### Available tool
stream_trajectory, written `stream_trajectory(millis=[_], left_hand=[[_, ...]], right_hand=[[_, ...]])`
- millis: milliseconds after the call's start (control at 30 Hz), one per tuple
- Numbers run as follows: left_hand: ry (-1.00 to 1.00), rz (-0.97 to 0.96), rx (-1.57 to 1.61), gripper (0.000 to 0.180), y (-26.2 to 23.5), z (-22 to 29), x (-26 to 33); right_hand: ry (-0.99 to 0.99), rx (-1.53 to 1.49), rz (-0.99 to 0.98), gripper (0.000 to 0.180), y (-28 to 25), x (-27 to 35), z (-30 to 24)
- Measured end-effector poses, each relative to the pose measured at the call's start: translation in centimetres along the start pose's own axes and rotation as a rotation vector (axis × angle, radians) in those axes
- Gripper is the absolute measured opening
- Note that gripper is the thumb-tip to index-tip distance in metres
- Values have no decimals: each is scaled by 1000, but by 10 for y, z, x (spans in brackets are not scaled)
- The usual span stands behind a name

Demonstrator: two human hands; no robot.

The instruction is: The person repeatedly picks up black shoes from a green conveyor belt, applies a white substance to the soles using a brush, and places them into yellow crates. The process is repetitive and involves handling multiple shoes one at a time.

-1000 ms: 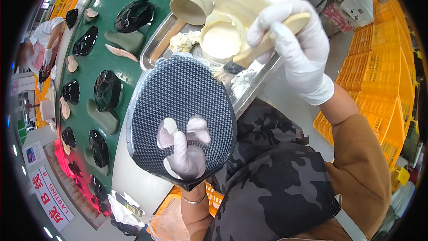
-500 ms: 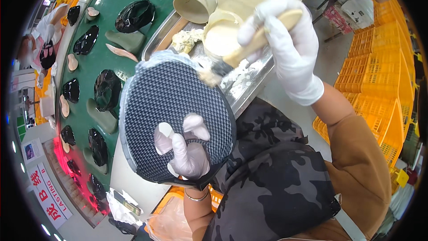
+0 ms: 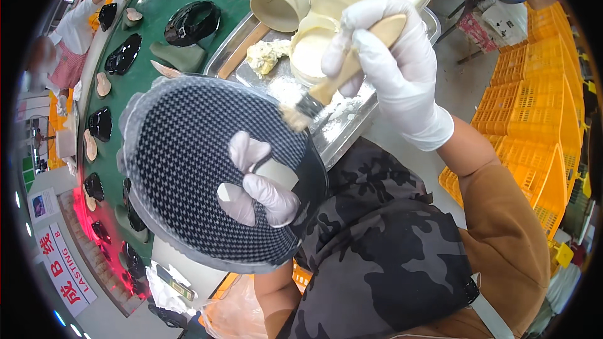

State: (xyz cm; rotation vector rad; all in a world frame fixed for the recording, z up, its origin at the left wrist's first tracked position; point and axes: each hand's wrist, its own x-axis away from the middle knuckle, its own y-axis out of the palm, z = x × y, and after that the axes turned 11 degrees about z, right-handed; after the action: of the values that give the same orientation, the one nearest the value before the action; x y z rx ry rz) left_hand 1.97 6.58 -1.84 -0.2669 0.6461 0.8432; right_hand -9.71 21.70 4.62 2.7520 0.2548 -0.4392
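Observation:
In my left hand, white-gloved, is a rounded black-and-grey houndstooth piece with a pale, ruffled edge; it looks like a shoe upper. The fingers show over its patterned face, and the rest of the hand is hidden. My right hand, also gloved, grips a flat brush by its wooden handle. The brush's pale bristles are at the piece's right edge; whether they touch it I cannot tell. Just beyond the brush sits a cup of creamy white paste.
A metal tray smeared with white holds the cup, a tipped beige pot and a crumpled lump. Glossy black uppers and shoe lasts lie on the green belt. Yellow crates are stacked right. Another person stands far left.
The houndstooth piece has swung left and tilted, and my left fingers have shifted on it. My right hand has moved slightly left with the brush. The far-left person's arm now reaches toward the belt.

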Motion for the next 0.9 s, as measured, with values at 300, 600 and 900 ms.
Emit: stream_trajectory(millis=[300, 600, 900], left_hand=[[425, -322, -470, 48, -6, -10, -16], [335, -222, -656, 36, 1, -13, -26], [493, -116, -617, 34, 0, -23, -27]], right_hand=[[-333, 228, -60, 20, 4, -3, 3], [-205, 205, -195, 22, -2, 5, -6], [-522, 450, -374, 26, -1, 2, 6]])
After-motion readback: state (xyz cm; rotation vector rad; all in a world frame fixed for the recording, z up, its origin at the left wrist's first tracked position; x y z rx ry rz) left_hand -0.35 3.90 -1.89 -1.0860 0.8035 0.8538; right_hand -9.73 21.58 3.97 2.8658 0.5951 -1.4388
